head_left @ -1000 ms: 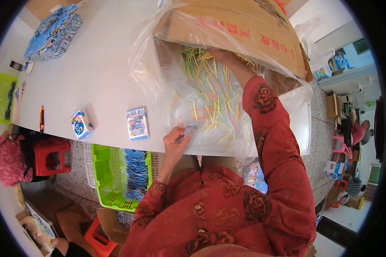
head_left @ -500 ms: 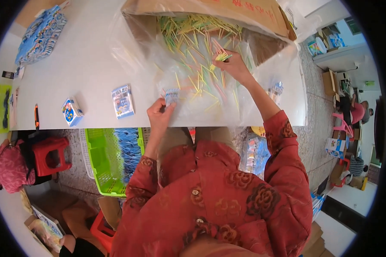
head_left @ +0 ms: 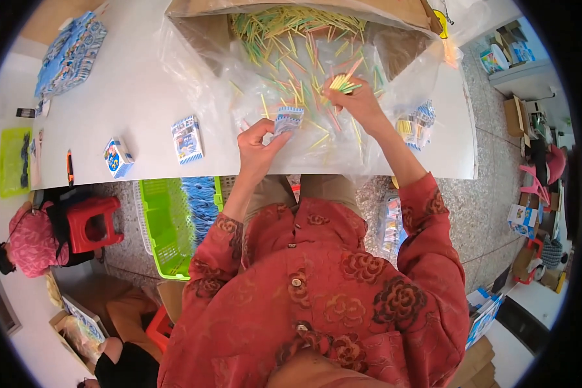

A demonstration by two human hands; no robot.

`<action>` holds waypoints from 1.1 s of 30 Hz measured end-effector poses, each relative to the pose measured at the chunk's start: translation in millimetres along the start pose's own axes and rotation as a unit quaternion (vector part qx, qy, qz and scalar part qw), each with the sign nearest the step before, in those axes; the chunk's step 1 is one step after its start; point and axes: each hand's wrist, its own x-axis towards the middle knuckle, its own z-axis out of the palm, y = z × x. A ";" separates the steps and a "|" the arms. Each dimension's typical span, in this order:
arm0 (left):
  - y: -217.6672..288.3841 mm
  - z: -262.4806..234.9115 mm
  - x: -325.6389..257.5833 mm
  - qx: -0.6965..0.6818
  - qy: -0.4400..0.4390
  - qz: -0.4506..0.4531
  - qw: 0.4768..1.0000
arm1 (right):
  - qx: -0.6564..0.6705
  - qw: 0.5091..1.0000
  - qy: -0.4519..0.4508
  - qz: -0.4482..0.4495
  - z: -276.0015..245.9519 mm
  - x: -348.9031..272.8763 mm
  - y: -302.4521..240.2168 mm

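Both forearms reach forward over the near edge of the white worktop (head_left: 129, 97). The left hand (head_left: 257, 147) is curled, pinching a small blue-and-white printed paper box (head_left: 288, 119) between thumb and fingertips. Just beside it, the right hand (head_left: 355, 101) is closed around a bundle of thin yellow, green and pink sticks (head_left: 344, 83). Loose sticks, too many to count, lie on a clear plastic sheet (head_left: 200, 84) spilling from a brown cardboard carton (head_left: 394, 45) at the far edge. Two more small boxes (head_left: 187, 139) stand leftward, with bare worktop around them.
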 end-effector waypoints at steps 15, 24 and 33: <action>-0.3 23.5 9.6 0.068 -0.047 0.071 0.994 | 0.129 0.987 -0.088 0.027 0.3 -32.6 -81.0; 7.7 24.8 8.0 0.104 -0.059 0.098 0.988 | 0.060 0.994 -0.092 -0.002 2.9 -31.4 -72.7; 9.5 31.7 10.6 0.097 -0.032 0.060 0.993 | 0.023 0.996 -0.057 -0.058 14.0 -37.1 -81.0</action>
